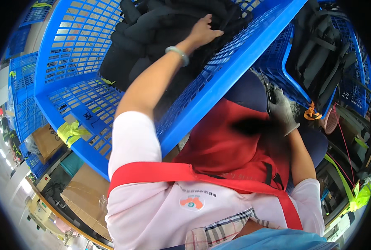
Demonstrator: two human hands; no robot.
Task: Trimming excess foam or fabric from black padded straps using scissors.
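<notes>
So the bare left hand [200, 33] was over the far end of a big blue plastic lattice basket [218, 85], right above a heap of soft black fabric-looking pieces [152, 31], fingers spread wide and nothing clearly pinched between them. Couldn't tell if the fingertips were actually pressing on the heap. The heap sat bunched toward the basket's far end, while the corner with the yellow-green ribbon [71, 132] knotted on it had mostly bare lattice around it. The right hand [284, 109], in a pale grey knit glove, was down beyond the basket's near long edge, close to the near corner of a second blue lattice basket [286, 62] with more black pieces [318, 54] in it; its fingers were half hidden, so no idea if it had hold of anything. For that kind of reach, imo, the trick was to close on one top piece by its thick part and lift it straight up, since the pieces overlapped and a sideways tug probably dragged the neighbours along. Also worth minding that long edge under the arm, and the pale green bangle [179, 52], which could easily have snagged on the lattice.
</notes>
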